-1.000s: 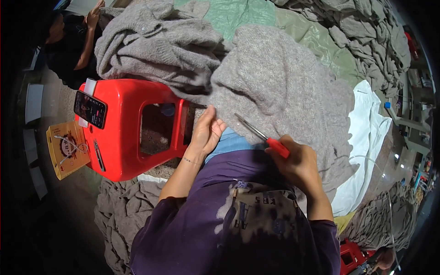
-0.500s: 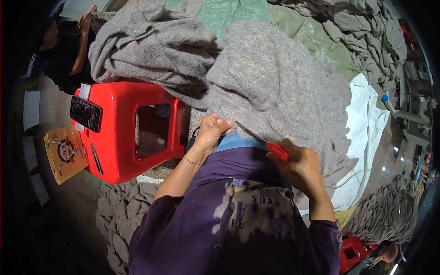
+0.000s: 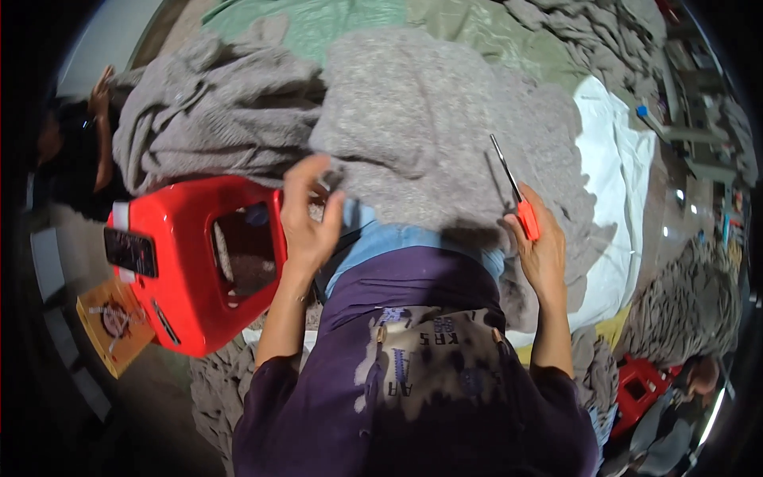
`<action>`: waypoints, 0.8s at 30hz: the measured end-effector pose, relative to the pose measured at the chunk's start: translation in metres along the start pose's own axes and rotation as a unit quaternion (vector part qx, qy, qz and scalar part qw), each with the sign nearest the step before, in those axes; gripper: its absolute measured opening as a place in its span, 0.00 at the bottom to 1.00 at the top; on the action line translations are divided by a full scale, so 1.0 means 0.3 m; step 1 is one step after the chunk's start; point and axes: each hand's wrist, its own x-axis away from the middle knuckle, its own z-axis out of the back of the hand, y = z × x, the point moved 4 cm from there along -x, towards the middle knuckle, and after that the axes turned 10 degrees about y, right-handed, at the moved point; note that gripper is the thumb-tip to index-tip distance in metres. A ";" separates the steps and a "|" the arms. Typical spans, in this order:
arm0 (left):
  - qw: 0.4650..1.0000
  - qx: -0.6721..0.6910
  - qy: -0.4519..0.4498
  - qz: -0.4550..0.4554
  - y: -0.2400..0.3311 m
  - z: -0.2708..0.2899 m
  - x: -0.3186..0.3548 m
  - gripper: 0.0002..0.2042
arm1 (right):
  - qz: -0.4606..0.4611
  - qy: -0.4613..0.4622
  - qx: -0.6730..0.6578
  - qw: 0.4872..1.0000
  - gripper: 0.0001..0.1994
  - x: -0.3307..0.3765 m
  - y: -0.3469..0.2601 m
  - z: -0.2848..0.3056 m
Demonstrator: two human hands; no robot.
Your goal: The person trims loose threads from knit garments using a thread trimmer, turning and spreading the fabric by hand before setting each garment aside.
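The left hand (image 3: 308,226) spreads by the red stool's (image 3: 179,230) right edge; across open room, the right hand (image 3: 546,248) clamps a red-handled tool (image 3: 528,222) over grey knit (image 3: 397,95).

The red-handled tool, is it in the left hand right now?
No, the red-handled tool is gripped in the right hand, over the grey knitted fabric.
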 end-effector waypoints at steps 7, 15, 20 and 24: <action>0.901 0.003 -0.399 -0.173 0.210 -0.375 0.069 0.16 | -0.130 0.005 -0.096 0.987 0.36 0.134 0.242 -0.026; 0.963 0.065 -0.259 0.038 0.237 -0.182 -0.236 0.08 | -0.175 0.042 -0.121 0.976 0.44 0.220 0.333 -0.069; 0.926 0.345 0.144 -0.056 0.293 0.427 -0.478 0.13 | -0.143 0.039 -0.173 0.974 0.39 0.165 0.307 -0.148; 0.915 0.371 0.132 -0.086 0.176 0.736 -0.493 0.13 | 0.027 0.067 -0.175 0.982 0.32 0.105 0.277 -0.101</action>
